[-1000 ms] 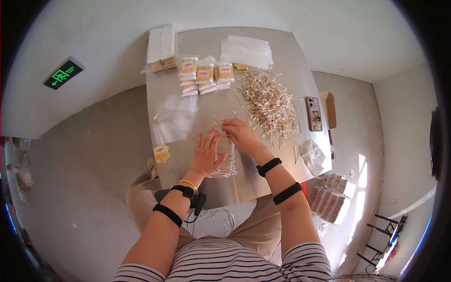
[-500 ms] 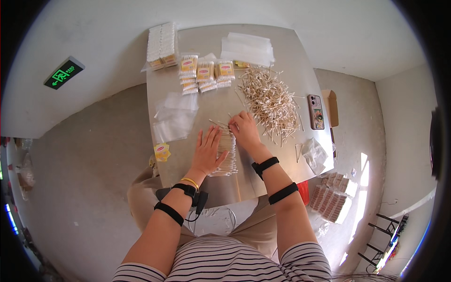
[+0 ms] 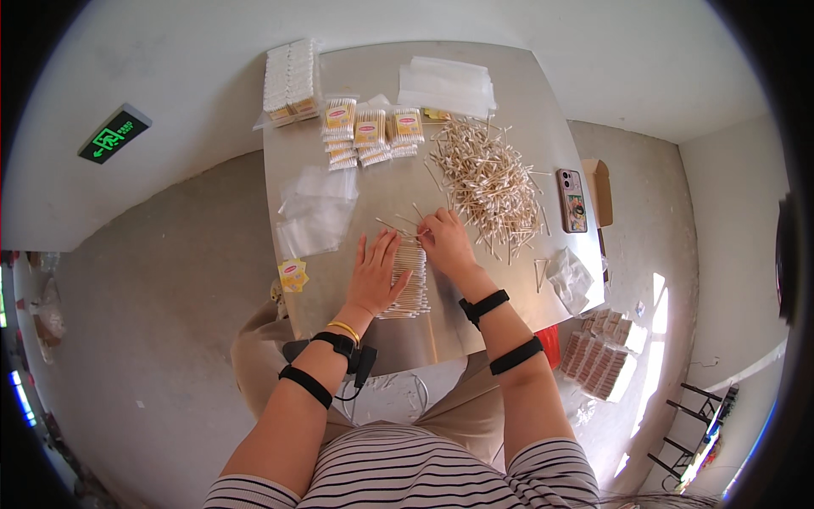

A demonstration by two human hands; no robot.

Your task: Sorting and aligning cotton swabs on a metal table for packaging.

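Observation:
A neat row of cotton swabs (image 3: 412,287) lies side by side on the metal table, between my hands. My left hand (image 3: 370,276) rests over the row's left side, fingers stretched out and thumb across the swabs. At the row's far end, my right hand (image 3: 449,246) has its fingertips pinched together on a cotton swab, partly hidden by the fingers. A few stray swabs (image 3: 386,225) stick out at angles just beyond the fingertips. Farther right is a big loose heap of cotton swabs (image 3: 490,182).
Filled swab packets (image 3: 370,129) are stacked at the back, beside a larger wrapped bundle (image 3: 291,81). Clear bags (image 3: 315,208) and yellow cards (image 3: 292,275) lie left; more clear sheets (image 3: 445,86) lie behind. A phone (image 3: 571,201) and crumpled plastic (image 3: 571,280) are near the right edge.
My right hand has shifted slightly toward me along the far end of the row, uncovering more of the stray swabs. The left hand stays in place.

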